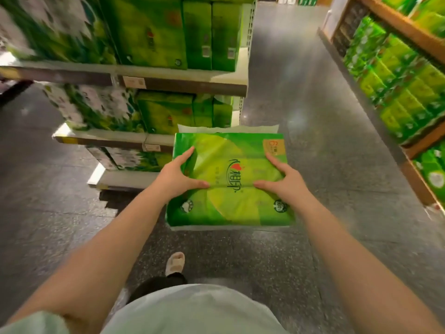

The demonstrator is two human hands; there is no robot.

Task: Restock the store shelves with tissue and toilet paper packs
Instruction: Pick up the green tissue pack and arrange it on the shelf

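Green glossy tissue pack (pixel 231 182), red heart logo, held flat.

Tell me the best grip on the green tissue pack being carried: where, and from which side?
By its two short ends, one hand per side, as the left hand and right hand grip the green tissue pack now. It is wide, flat and soft-wrapped, so an end-to-end hold probably keeps it level.

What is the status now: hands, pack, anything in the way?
Left hand and right hand grip the green tissue pack, one each side. Pack off the floor, before the shelf. Path looks clear.
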